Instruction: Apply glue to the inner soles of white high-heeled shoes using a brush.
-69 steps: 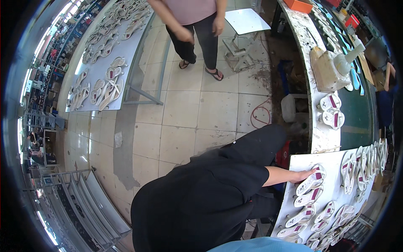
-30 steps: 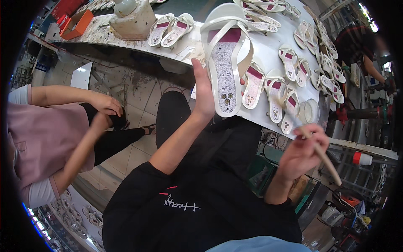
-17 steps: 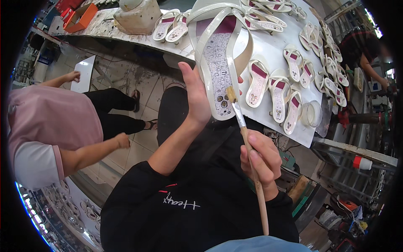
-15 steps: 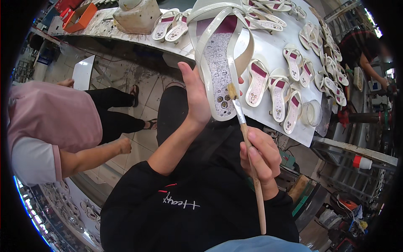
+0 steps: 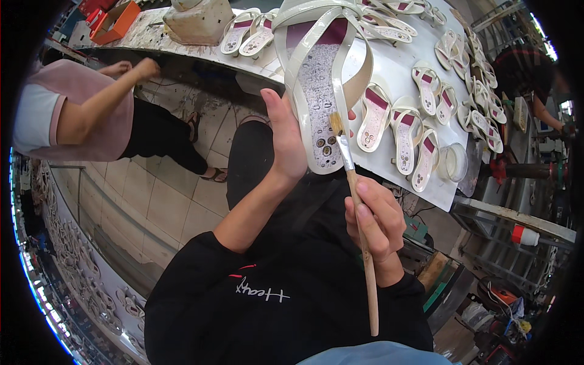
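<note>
My left hand (image 5: 285,137) grips a white strappy sandal (image 5: 313,91) from beneath, thumb along its left edge and fingertips showing at its right. The sandal's footbed is pale and patterned, with a maroon band toward the heel and dark round spots near the toe. Between the thumb and fingers of my right hand (image 5: 378,219) is a paintbrush (image 5: 367,267) with a long wooden handle. Its tan bristles rest against the footbed, just above the round spots, or very close to it; contact is hard to judge.
Several similar sandals (image 5: 404,131) stand on the white table (image 5: 435,194). A clear round container (image 5: 453,161) sits near its right corner. At the back left are a stained block-like container (image 5: 198,24) and an orange box (image 5: 115,23). A person in pink (image 5: 79,115) is at my left.
The brush has shifted slightly left and up along the footbed, my right hand with it. My left hand barely moved. The person at left has moved away toward the table, arms now raised.
</note>
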A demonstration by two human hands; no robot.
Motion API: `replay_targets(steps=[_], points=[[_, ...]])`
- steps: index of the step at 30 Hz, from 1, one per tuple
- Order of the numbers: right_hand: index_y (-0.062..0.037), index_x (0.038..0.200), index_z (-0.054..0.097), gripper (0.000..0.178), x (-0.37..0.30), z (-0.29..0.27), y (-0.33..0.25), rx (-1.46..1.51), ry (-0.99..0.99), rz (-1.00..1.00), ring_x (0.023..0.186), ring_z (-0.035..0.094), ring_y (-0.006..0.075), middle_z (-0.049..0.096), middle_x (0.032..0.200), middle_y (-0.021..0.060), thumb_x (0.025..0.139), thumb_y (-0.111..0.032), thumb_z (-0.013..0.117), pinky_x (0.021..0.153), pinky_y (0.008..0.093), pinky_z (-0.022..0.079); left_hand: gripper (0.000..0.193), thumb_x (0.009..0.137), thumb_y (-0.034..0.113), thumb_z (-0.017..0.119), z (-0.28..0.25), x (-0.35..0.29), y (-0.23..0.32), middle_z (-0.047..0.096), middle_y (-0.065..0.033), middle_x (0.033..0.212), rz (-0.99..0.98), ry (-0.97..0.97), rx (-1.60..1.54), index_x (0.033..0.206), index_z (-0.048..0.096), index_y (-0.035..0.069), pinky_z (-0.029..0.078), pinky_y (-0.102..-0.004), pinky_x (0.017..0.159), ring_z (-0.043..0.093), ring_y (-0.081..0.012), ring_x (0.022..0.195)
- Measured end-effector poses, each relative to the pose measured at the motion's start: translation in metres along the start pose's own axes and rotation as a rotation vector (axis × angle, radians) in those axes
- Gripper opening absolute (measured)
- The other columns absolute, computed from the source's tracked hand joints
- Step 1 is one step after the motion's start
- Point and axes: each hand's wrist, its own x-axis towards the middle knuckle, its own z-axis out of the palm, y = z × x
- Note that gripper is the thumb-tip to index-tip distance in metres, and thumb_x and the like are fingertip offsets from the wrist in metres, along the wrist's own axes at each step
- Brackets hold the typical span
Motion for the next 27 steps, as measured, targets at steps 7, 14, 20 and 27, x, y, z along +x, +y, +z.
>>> replay_targets(steps=[7, 14, 20, 27], points=[[0.0073, 0.094, 0.049, 0.03, -0.002, 0.001, 0.002, -0.001, -0.011, 0.01, 0.073, 0.067, 0.0362, 0.059, 0.095, 0.0241, 0.073, 0.008, 0.07, 0.06, 0.0378, 0.06, 0.093, 0.083, 0.077, 0.011, 0.0, 0.0, 0.003, 0.062, -0.0159, 0.082, 0.007, -0.015, -0.001, 0.111, 0.048, -0.002, 0.053, -0.0315, 0.061, 0.063, -0.0201, 0.066], [0.0084, 0.093, 0.049, 0.03, -0.002, 0.002, 0.003, 0.011, -0.02, 0.007, 0.072, 0.067, 0.0365, 0.059, 0.095, 0.0245, 0.073, 0.009, 0.07, 0.06, 0.0375, 0.06, 0.093, 0.083, 0.078, 0.011, -0.002, 0.002, 0.003, 0.062, -0.0161, 0.081, 0.034, -0.003, 0.013, 0.109, 0.048, -0.003, 0.052, -0.0306, 0.058, 0.062, -0.0199, 0.065], [0.0088, 0.092, 0.049, 0.028, -0.004, 0.003, 0.002, 0.025, -0.023, 0.016, 0.072, 0.067, 0.0364, 0.059, 0.094, 0.0248, 0.073, 0.009, 0.07, 0.059, 0.0375, 0.06, 0.101, 0.083, 0.075, 0.0, -0.008, 0.005, 0.001, 0.064, -0.0195, 0.084, 0.066, 0.002, 0.082, 0.117, 0.047, -0.008, 0.055, -0.0306, 0.056, 0.066, -0.0221, 0.066], [0.0094, 0.092, 0.051, 0.028, -0.007, 0.005, 0.001, 0.035, -0.016, 0.016, 0.07, 0.067, 0.0354, 0.06, 0.093, 0.0248, 0.072, 0.008, 0.071, 0.059, 0.0376, 0.06, 0.1, 0.084, 0.074, 0.001, -0.012, 0.006, 0.0, 0.064, -0.0188, 0.083, 0.076, 0.046, 0.053, 0.116, 0.048, -0.007, 0.055, -0.031, 0.056, 0.066, -0.0226, 0.066]])
